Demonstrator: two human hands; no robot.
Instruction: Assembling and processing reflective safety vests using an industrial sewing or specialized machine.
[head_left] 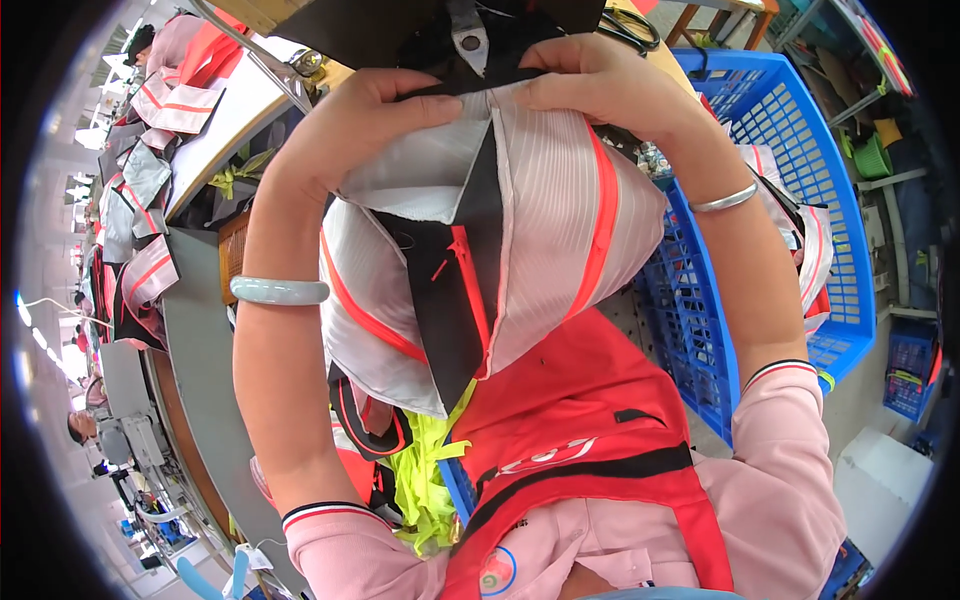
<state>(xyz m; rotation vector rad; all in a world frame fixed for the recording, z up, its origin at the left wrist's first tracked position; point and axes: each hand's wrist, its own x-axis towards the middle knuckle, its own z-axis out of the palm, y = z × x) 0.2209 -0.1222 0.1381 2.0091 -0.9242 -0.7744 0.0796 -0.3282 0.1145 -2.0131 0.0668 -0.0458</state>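
A sewn piece (560, 210) of pale silver striped fabric with orange-red trim and a black panel hangs in front of me. My left hand (400, 105) grips its upper edge, thumb lying on top of the cloth. On the other side, my right hand (580, 85) pinches the same edge, thumb pressed down near the seam. Between the hands, a pointed metal part (472, 42) of a dark machine (390, 30) sits just above the black edge. The fingers under the cloth are partly hidden.
To the right stands a blue plastic basket (790, 90) with similar sewn pieces (815, 250). Neon-yellow cloth (425, 490) lies by my left side. Black-handled scissors (635, 30) rest on the tabletop. Piles of pieces (140, 200) line the far left; a person (85, 425) sits beyond.
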